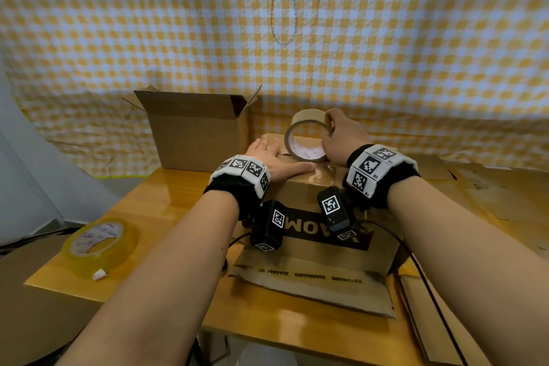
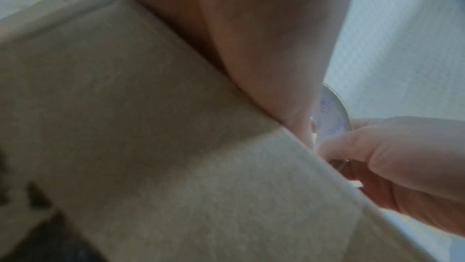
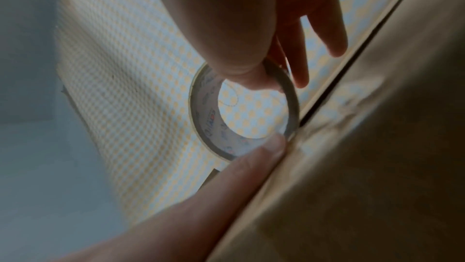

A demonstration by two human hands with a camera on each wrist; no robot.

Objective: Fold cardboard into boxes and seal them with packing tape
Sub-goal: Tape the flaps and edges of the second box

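You are taping the box (image 1: 312,187) seam: right hand (image 1: 344,140) gripping the tape (image 1: 306,140), left hand (image 1: 276,160) pressing flat; far box (image 1: 193,134) unsealed.

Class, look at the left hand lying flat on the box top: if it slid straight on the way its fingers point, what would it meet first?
Probably the brown tape roll held by the right hand, just beyond the left hand; depth is uncertain.

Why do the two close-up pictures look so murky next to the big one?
Head view: bright and sharp, with glare on the wooden table and lines bowed by the wide lens. Left wrist view: soft, dim, filled by the box. Right wrist view: backlit, so the right hand and tape roll look dark and blurred.
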